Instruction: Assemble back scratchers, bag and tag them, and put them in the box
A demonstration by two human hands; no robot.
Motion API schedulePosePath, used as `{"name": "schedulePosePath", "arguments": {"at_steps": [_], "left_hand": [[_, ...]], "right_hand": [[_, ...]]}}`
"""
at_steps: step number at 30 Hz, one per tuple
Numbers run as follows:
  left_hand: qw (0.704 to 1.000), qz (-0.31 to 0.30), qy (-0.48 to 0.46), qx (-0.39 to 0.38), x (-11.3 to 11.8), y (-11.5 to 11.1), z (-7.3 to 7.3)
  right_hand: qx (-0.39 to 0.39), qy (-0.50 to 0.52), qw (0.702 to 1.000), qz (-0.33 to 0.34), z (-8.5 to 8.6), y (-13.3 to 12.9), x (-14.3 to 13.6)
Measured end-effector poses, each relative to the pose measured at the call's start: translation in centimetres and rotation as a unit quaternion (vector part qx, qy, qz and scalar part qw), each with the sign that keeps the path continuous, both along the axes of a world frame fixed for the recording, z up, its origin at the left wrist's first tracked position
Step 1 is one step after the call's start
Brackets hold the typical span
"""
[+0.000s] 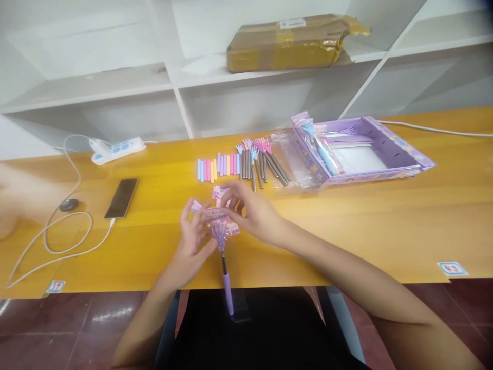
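Two hands are holding one purple stick (225, 262), left hand (191, 241) and right hand (256, 213) pinching its top, handle pointing toward the person.

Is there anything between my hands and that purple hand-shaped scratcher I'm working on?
No. The left hand and right hand are both already on the purple scratcher and its pink card, with nothing visible between.

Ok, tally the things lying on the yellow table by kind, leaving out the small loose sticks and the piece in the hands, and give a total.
Black smartphone: 1
White power strip: 1
Purple cardboard box tray: 1
Small round black puck on a cable: 1
Red-and-white corner stickers: 2
Total: 6
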State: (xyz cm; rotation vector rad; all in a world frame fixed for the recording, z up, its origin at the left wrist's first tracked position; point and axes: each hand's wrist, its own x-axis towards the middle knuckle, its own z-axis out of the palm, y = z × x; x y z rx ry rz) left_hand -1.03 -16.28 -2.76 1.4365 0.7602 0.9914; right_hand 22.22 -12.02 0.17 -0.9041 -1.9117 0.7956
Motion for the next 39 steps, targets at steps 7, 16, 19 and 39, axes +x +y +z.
{"name": "schedulePosePath", "arguments": {"at_steps": [7, 16, 19, 39], "left_hand": [[0.991, 0.0, 0.119, 0.065, 2.1, -1.7, -3.0], [0.949, 0.079, 0.193, 0.235, 2.3, -0.5, -4.8], [0.938, 0.067, 0.236, 0.247, 2.2, -0.3, -3.8], [0.954, 0.067, 0.25, 0.153, 2.1, -0.5, -4.2]], "right_hand": [[0.096, -0.101, 0.977, -0.159, -2.2, -2.4, 1.6], [0.07, -0.054, 0.982, -0.168, -4.6, -1.3, 1.3], [0.074, -0.044, 0.983, -0.163, -4.6, -1.6, 1.3], [0.141, -0.105, 0.979, -0.105, -4.9, -1.6, 1.5]]}}
